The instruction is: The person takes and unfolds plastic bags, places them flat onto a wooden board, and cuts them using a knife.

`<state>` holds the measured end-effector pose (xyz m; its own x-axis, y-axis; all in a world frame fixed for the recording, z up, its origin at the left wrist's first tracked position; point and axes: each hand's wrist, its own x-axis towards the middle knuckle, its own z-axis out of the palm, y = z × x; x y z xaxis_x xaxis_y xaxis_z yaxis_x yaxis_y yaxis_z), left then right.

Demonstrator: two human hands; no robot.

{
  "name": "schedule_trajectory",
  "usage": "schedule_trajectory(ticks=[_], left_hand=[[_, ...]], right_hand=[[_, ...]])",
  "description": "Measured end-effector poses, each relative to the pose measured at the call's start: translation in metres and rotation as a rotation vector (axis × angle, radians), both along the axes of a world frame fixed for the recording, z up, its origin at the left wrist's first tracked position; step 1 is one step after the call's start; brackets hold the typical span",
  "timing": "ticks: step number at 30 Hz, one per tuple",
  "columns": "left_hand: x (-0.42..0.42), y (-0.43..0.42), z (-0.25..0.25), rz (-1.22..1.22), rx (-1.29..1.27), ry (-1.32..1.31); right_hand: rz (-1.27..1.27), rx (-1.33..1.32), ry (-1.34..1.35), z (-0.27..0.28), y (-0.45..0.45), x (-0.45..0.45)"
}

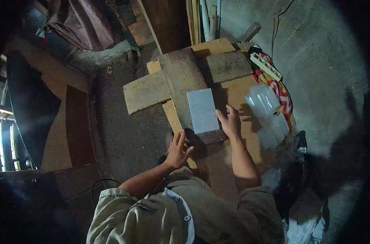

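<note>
A pale, flat rectangular sheet or pad (203, 110) lies on a worn brown slab (177, 71). Close to its right edge is my right hand (230, 122), thumb and fingers apart with nothing between them; I cannot tell whether the thumb touches the sheet. My left hand (178, 151) is at the near end of the slab, fingers stretched out over a narrow wooden strip (171, 116) with small marks along it. Whether those fingers press on the strip is unclear. Two short wooden boards (146, 92) stick out on either side of the slab.
At the right lie clear plastic pieces (263, 99), a white power strip (266, 66) and a red patterned cloth (286, 97). They rest by a brown board surface (242, 87). A grey wall (323, 61) stands at the right, with timber lengths (192, 20) upright at the back.
</note>
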<state>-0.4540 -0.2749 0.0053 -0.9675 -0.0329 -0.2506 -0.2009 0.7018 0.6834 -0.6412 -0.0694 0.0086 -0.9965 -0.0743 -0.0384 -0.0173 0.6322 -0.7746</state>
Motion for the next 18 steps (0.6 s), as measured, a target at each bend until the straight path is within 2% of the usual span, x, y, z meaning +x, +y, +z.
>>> schedule_trajectory(ticks=[1,2,3,4,6,10,13,15,16,18], left_hand=[[-0.001,-0.001,0.002,0.005,-0.004,0.003],[0.000,-0.001,0.006,0.034,0.125,-0.031],[0.000,-0.001,0.011,0.060,0.255,-0.064],[-0.001,0.000,0.015,0.062,0.255,-0.062],[-0.003,-0.001,0.022,0.069,0.226,-0.079],[0.002,-0.006,0.004,0.039,0.168,-0.066],[0.000,-0.007,0.018,0.045,0.156,-0.007],[-0.005,-0.004,0.033,0.130,0.346,-0.144],[-0.008,-0.004,0.031,0.113,0.348,-0.144],[-0.008,-0.002,0.023,-0.100,-0.236,0.033]], right_hand=[[0.011,-0.033,-0.099,0.007,-0.010,-0.010],[0.021,-0.065,-0.199,0.012,-0.017,-0.016],[-0.047,-0.320,-0.204,-0.012,-0.031,-0.023],[-0.045,-0.321,-0.202,-0.031,-0.029,-0.032],[0.065,-0.176,-0.221,-0.033,-0.036,-0.041],[0.047,-0.211,-0.035,-0.052,-0.041,-0.045],[0.065,-0.174,-0.030,-0.047,-0.037,-0.045],[0.066,-0.181,0.003,-0.051,-0.035,-0.045],[0.028,-0.194,-0.044,-0.054,-0.037,-0.046],[-0.043,-0.224,-0.146,-0.059,-0.044,-0.042]])
